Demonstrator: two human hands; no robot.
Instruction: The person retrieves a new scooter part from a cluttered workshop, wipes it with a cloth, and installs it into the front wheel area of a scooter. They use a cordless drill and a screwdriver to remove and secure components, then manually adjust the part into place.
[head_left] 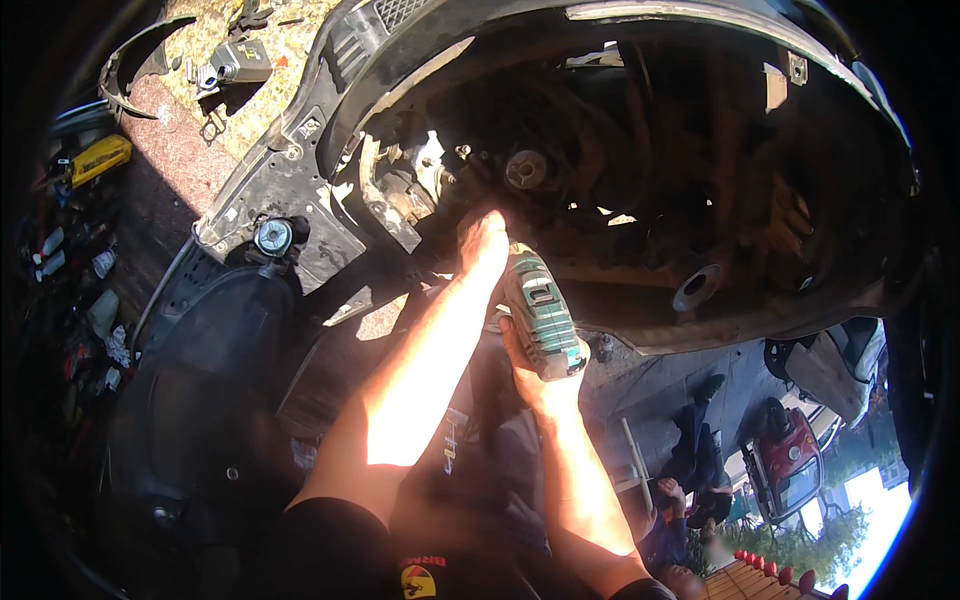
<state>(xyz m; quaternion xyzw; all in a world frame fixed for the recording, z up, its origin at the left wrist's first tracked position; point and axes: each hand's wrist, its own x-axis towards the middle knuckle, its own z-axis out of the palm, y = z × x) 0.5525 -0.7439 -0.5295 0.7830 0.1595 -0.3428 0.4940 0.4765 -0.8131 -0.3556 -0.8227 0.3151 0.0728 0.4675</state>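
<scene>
My left hand (482, 246) reaches up into the dark wheel arch (740, 322), just left of the front of a green cordless power tool (541, 308). Its fingers are curled; what they grip, if anything, is hidden in shadow. My right hand (535, 380) is closed on the tool from below and behind, its fingers partly hidden by the tool's body and battery end. Inside the arch, beyond both hands, are pale metal parts (430, 165) and a round metal disc (525, 168).
A dark curved plastic panel (190, 390) lies at lower left, near a metal mount (273, 236). Loose parts (240, 62) and a yellow case (98, 158) lie at upper left. At lower right are other people (680, 510) and a red vehicle (780, 445).
</scene>
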